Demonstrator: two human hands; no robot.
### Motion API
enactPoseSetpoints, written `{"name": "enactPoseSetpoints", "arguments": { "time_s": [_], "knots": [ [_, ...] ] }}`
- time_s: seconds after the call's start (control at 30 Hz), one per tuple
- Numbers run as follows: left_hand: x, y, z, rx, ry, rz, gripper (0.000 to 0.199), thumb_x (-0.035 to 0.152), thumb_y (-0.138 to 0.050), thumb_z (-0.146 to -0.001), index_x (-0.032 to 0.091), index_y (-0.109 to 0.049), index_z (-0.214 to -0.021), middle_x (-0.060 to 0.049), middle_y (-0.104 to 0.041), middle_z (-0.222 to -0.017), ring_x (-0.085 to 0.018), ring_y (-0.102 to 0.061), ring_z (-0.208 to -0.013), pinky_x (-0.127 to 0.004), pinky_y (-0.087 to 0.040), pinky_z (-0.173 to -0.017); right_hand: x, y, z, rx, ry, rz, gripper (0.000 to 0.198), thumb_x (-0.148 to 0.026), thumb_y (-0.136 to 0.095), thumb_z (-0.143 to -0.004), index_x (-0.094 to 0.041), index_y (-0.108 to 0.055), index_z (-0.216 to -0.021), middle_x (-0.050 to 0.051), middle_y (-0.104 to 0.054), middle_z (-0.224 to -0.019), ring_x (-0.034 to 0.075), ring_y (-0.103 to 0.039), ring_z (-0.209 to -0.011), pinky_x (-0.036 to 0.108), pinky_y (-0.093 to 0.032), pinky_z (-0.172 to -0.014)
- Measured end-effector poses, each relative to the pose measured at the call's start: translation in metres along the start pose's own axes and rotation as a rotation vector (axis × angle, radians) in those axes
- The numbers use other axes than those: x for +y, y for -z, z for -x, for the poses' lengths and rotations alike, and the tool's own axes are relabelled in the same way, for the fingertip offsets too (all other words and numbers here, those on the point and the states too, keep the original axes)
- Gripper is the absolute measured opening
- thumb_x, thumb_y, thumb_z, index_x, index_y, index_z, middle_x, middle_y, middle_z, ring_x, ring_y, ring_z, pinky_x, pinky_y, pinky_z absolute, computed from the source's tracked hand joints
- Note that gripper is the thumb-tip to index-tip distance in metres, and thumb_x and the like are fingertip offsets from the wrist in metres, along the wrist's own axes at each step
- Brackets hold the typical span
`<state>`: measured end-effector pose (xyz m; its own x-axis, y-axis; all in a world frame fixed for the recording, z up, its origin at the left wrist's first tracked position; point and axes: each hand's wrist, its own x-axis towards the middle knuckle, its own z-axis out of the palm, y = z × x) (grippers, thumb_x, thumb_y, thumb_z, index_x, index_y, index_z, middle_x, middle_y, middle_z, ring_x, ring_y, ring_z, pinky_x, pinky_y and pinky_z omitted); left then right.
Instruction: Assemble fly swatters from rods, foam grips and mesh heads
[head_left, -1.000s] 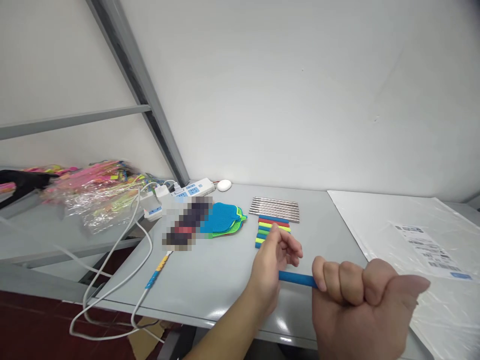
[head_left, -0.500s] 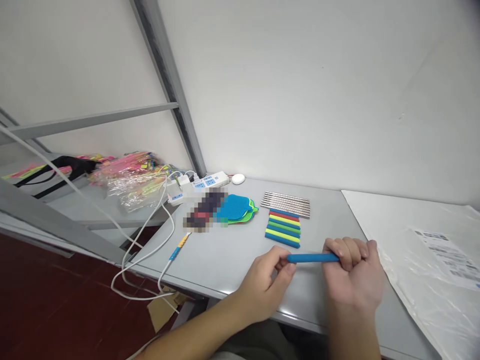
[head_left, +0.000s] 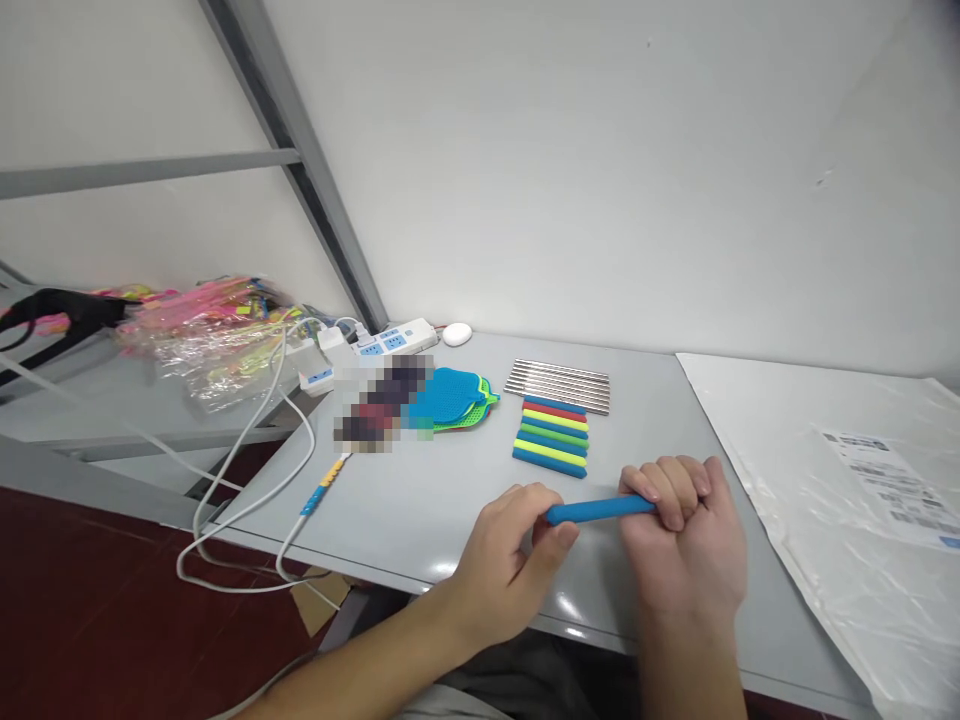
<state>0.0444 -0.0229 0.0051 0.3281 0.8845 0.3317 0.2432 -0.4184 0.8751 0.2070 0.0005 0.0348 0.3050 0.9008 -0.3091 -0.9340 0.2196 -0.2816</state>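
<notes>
Now the left hand (head_left: 510, 565), half-open one second earlier, pinched the blue tube (head_left: 598, 510) in front of the coloured row (head_left: 552, 438), the right hand (head_left: 686, 540) clenching its other end, so it seemed steadier.

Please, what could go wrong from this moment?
The left hand pinches the blue stick only near its end, so it might slip. The white cable loops past the edge of the table; the nearby left forearm could catch it. The coloured sticks lie in a row and might roll if bumped.
</notes>
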Motion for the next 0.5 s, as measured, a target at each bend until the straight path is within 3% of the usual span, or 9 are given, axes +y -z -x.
{"name": "enactPoseSetpoints", "arguments": {
  "time_s": [0.5],
  "knots": [
    [-0.003,0.0,0.005,0.166,-0.046,0.231,0.024,0.035,-0.041,-0.099,0.02,-0.05,-0.082,0.003,-0.038,-0.066,-0.011,-0.035,-0.058,-0.026,-0.029,-0.057,0.007,0.003,0.018,-0.108,-0.018,0.141,0.036,-0.033,-0.042,-0.1,-0.02,-0.039,-0.066,-0.009,-0.021,-0.053,0.008,-0.03,-0.045,0.025,-0.049,-0.061]
  ]
}}
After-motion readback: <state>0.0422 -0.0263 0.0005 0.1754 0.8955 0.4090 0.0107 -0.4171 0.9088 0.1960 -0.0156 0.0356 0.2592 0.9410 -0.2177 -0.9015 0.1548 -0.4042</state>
